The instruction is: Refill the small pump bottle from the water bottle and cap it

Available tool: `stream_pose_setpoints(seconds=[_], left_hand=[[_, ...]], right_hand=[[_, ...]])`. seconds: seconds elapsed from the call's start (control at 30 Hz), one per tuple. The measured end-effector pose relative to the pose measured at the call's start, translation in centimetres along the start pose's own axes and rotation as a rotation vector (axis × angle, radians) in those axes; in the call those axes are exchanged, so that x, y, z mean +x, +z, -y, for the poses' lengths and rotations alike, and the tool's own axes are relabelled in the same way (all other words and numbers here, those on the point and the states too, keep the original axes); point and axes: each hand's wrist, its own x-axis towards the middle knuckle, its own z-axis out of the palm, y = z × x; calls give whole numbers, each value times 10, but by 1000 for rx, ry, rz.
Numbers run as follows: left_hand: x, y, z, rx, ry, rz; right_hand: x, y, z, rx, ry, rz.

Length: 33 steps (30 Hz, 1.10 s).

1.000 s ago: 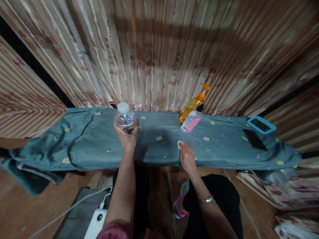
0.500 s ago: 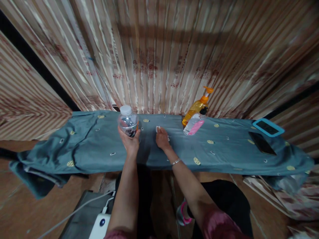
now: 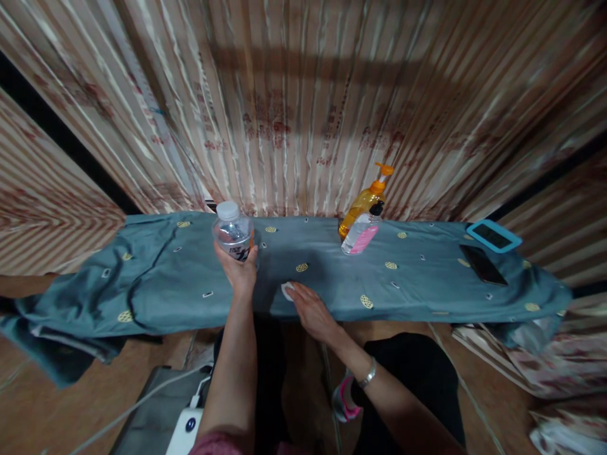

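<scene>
My left hand (image 3: 238, 270) is wrapped round a clear plastic bottle (image 3: 232, 230) with a white cap and a dark-lettered label. The bottle stands upright on the blue-grey patterned cloth (image 3: 180, 272) that covers a long narrow table. Near the table's front edge, my right hand (image 3: 310, 308) pinches a small white piece (image 3: 287, 291) against the cloth; it looks like a folded tissue or pad, too small to be sure. A silver bracelet (image 3: 368, 373) circles that wrist.
Right of centre stand an amber pump bottle (image 3: 363, 208) and a clear bottle with a pink label (image 3: 363, 235). Farther right lie a blue-framed digital clock (image 3: 494, 236) and a dark phone (image 3: 482, 264). A striped curtain (image 3: 294, 95) hangs behind. A white power bank (image 3: 184, 433) is at lower left.
My right hand has come back toward the front edge with the small white piece. My left hand still holds the bottle. The whole view has shifted slightly.
</scene>
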Motion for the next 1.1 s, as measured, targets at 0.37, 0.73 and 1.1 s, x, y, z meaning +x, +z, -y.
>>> stream_pose_setpoints(seconds=[0.37,0.73,1.1], left_hand=[[-5,1,0,29,-5,-102],[-39,-16,-9,66,9,-116],[-95,-24,-14,42,73,301]], right_hand=[[28,-41,-31,999,517,-254],[-37,-29,-86,-26,351,-201],[-63,-8,-71,-399,276,-345]])
